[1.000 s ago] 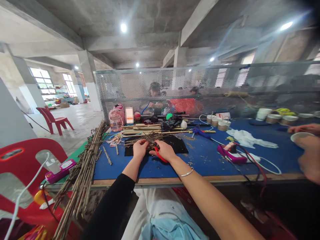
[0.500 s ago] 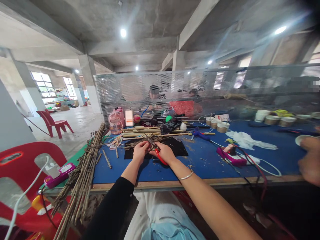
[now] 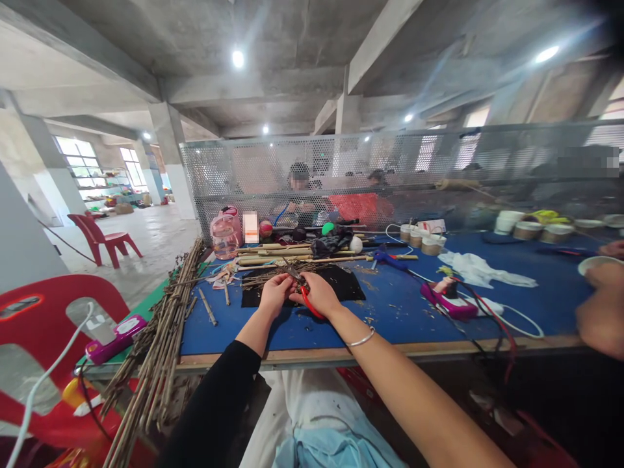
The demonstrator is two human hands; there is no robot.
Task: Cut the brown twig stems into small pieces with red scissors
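My right hand (image 3: 316, 294) is wrapped round red-handled pruning shears (image 3: 309, 304), their dark blades pointing up and left. Close beside it, my left hand (image 3: 275, 294) is closed in a pinch near the blades; whatever lies between its fingertips is too small to make out. Both hands are over a black cloth (image 3: 348, 283) on the blue tabletop (image 3: 380, 331). Thin twigs (image 3: 253, 279) lie on the cloth just beyond my left hand.
A bundle of long sticks (image 3: 163, 338) hangs over the table's left edge. Behind the cloth lie thicker rods (image 3: 283, 252) and a blue glue gun (image 3: 390, 260). A purple power strip (image 3: 446, 304) with cables sits right. Another person's hand (image 3: 602, 286) is at far right.
The view has shifted slightly. My hands stay together with the shears in nearly the same place. At far right, the other person's hands and the round white object there have moved a little.
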